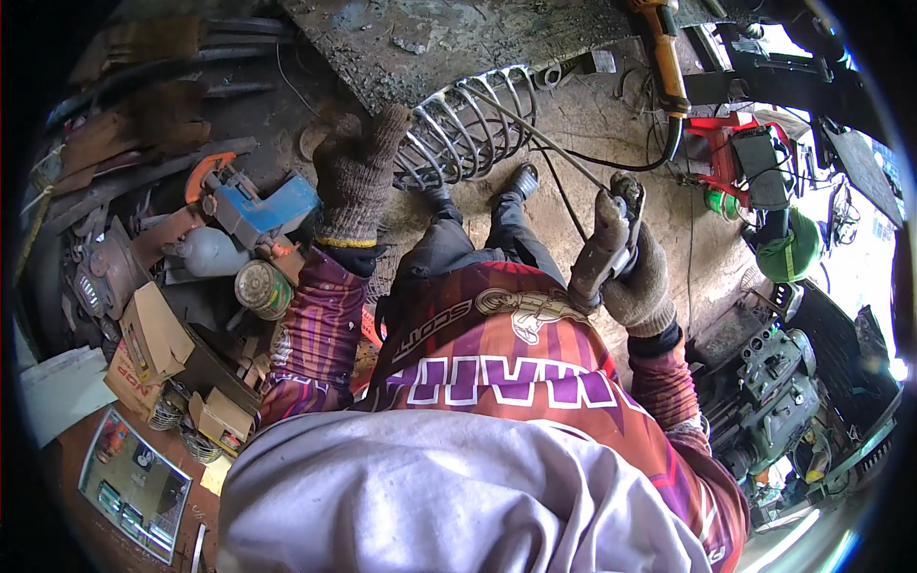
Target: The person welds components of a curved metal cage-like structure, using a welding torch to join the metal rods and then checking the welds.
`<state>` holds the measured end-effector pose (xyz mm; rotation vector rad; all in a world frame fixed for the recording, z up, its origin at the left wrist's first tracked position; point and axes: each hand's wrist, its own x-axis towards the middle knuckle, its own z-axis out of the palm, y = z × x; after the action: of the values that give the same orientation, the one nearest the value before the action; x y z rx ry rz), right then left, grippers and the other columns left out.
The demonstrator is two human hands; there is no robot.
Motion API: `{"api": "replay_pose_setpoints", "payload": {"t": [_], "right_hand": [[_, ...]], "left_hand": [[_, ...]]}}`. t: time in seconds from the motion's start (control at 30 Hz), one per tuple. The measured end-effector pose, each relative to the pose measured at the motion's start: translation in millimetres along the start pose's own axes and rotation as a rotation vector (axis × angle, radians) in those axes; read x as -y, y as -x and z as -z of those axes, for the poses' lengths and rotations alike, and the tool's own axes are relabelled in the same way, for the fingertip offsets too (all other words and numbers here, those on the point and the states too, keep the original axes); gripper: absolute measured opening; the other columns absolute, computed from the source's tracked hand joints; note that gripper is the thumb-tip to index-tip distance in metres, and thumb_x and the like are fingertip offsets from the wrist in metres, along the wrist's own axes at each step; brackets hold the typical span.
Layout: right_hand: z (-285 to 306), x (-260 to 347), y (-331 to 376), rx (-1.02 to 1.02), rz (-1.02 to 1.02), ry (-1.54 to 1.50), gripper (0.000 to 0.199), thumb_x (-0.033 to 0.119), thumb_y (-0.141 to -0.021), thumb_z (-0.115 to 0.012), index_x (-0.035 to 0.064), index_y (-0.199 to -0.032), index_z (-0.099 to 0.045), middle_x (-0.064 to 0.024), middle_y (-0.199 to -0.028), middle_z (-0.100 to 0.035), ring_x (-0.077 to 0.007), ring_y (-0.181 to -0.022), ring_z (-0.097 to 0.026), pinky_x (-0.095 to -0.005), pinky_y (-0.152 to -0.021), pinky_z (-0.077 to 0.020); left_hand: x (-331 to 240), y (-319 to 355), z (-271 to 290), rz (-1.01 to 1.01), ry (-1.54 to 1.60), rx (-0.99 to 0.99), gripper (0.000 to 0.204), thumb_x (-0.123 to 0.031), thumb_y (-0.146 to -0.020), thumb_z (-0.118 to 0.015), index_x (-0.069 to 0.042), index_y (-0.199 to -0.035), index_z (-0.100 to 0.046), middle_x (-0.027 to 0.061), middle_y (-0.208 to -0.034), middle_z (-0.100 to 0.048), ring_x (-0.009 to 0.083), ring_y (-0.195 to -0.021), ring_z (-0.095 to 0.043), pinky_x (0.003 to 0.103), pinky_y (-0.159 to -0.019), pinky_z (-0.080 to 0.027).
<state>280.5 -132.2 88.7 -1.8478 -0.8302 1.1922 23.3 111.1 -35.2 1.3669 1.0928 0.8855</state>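
Observation:
My left hand (355,177), in a brown knitted glove, is raised beside the near corner of a metal-topped table (458,48), with its fingers apart and nothing visible in them. Just right of it, along the table's edge, lies a piece of bent metal bars (468,129) in a row of curved ribs. My right hand (642,286), also gloved, grips a worn welding electrode holder (628,196). From its jaws a thin welding rod (540,136) slants up and left, its far end over the top rail of the ribbed piece. Whether the rod touches the rail I cannot tell.
An orange angle grinder (666,62) lies at the table's right, its black cable trailing down. A blue cut-off machine (263,212), a tin can (262,289) and cardboard boxes (143,349) stand at left. At right are a red stand (716,158) and a grey engine-like machine (774,392).

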Motion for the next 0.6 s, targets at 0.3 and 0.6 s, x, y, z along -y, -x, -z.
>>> {"api": "replay_pose_setpoints", "payload": {"t": [0.3,0.6], "right_hand": [[17,12,-3,0.132,0.082,0.155,0.058,0.012,-0.072,-0.069,0.0022,-0.125,-0.049,-0.0142,-0.112,-0.06,-0.0259,-0.105,-0.059,-0.0354,-0.09,-0.0467],[19,16,-5,0.143,0.168,0.241,0.058,0.007,-0.071,-0.068,0.0052,-0.126,-0.05,-0.0101,-0.097,-0.063,-0.026,-0.086,-0.064,-0.0376,-0.075,-0.0512]], "left_hand": [[-28,8,7,-0.118,-0.333,0.022,0.026,-0.026,-0.094,-0.059,-0.003,-0.102,-0.069,0.0095,-0.097,-0.071,0.0227,-0.086,-0.069,0.036,-0.07,-0.052],[-32,10,5,-0.185,-0.463,0.018,0.027,-0.028,-0.094,-0.059,-0.004,-0.101,-0.069,0.0102,-0.094,-0.07,0.0239,-0.084,-0.068,0.036,-0.069,-0.052]]}}
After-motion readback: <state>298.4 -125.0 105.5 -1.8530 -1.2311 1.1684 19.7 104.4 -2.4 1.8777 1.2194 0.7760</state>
